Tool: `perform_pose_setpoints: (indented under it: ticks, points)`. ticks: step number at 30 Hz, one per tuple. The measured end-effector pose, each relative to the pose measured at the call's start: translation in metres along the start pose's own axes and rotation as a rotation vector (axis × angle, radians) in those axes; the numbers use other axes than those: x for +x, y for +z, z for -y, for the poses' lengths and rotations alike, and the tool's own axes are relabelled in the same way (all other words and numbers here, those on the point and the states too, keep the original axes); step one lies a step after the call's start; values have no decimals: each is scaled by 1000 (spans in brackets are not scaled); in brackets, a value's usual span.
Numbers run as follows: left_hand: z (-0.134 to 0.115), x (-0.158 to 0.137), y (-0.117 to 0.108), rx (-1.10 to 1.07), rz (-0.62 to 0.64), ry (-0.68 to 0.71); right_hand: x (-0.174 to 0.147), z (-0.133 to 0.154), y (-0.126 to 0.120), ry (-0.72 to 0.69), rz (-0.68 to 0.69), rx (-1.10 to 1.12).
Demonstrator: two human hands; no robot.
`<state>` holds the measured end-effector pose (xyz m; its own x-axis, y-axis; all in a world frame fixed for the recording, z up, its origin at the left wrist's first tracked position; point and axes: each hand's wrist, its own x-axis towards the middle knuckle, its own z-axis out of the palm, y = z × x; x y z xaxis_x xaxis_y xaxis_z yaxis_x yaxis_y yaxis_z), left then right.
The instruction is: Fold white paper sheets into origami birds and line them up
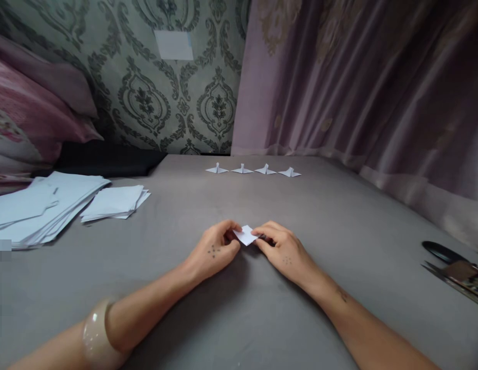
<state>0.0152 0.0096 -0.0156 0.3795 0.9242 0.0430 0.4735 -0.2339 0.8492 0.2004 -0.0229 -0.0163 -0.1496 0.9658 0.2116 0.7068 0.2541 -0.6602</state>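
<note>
A small piece of folded white paper (246,235) is held between my two hands, just above the grey surface in the middle of the view. The fingers of my left hand (220,245) pinch its left corner. At its right corner, my right hand (282,247) has thumb and fingers closed on it. Part of each fingertip is hidden behind the paper. Beyond my hands stand several folded paper birds (242,169) in a row, with wings spread out to the sides.
Stacked white sheets (65,205) and a smaller pile of cut paper (114,202) lie at the left. Behind them are a black item (108,158) and pink bedding (34,103). Scissors (443,254) rest at the right edge. A curtain (319,77) hangs at the back right.
</note>
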Motion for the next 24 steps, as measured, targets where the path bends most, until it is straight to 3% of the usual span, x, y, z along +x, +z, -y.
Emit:
perform_pose_setpoints:
  ticks: [4,7,16,24]
  points:
    - [5,-4,1,278,-54,230,-1,-4,-2,5,59,-96]
    - [10,-4,2,376,-84,313,-1,-5,-3,8,66,-102]
    - [11,1,-4,301,-104,164,4,-6,1,100,10,-30]
    - [14,6,-6,318,-92,143,6,-1,8,157,-42,-74]
